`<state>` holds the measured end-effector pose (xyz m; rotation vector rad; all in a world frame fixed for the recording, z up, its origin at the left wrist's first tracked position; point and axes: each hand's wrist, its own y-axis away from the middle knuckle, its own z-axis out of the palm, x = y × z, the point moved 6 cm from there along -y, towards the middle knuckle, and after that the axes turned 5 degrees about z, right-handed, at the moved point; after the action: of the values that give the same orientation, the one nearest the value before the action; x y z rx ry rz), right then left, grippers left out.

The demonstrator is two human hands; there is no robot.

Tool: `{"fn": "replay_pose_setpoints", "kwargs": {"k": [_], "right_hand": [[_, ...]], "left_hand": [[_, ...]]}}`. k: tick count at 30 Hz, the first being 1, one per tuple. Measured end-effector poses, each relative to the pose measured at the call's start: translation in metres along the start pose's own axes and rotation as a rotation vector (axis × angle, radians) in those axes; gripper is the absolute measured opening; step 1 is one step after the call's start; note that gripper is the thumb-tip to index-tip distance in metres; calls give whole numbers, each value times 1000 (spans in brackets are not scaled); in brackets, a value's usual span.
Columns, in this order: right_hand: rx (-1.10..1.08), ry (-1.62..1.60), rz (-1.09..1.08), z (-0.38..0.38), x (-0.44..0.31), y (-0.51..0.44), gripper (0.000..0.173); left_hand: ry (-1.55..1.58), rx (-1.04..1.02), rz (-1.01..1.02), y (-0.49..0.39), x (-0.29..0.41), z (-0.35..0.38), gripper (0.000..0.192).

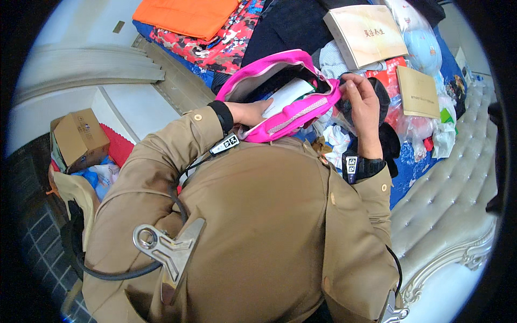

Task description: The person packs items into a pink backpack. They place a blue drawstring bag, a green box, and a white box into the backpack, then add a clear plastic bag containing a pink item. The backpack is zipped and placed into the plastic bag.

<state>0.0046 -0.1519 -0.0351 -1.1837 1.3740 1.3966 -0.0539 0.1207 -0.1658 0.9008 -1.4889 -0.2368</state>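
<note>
A bright pink zippered bag (297, 117) lies unzipped in front of my body, its dark inside showing. My left hand (252, 113) reaches in at the near left edge, the fingers partly hidden behind a white sheet or card (291, 93) that sticks up in the opening. Whether the fingers grip the sheet or the bag's rim is not clear. At the bag's right end my right hand (359, 93) pinches its edge near the zipper between thumb and fingers.
Orange cloth (185, 16) and red camouflage-patterned fabric (202, 50) lie on the bed at the back left. Right of the bag are a cream box (365, 36), a tan booklet (418, 92) and plastic bags. A tufted headboard (448, 181) stands right; a cardboard box (83, 139) sits left.
</note>
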Motion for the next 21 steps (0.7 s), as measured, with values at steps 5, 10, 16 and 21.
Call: {"fn": "replay_pose_setpoints", "kwargs": {"k": [5,10,16,21], "right_hand": [[-143,369,31,44,-13,-13,20],[-149,557,-40,56,-12,-19,26],[-180,427,-4,60,-5,-20,23],[16,191,-52,24,3,-14,25]], "left_hand": [[-56,-66,7,-10,-13,6,116],[-57,-51,38,-16,-23,11,100],[-65,-49,54,-14,-20,11,94],[-29,-25,253,-11,11,14,89]]}}
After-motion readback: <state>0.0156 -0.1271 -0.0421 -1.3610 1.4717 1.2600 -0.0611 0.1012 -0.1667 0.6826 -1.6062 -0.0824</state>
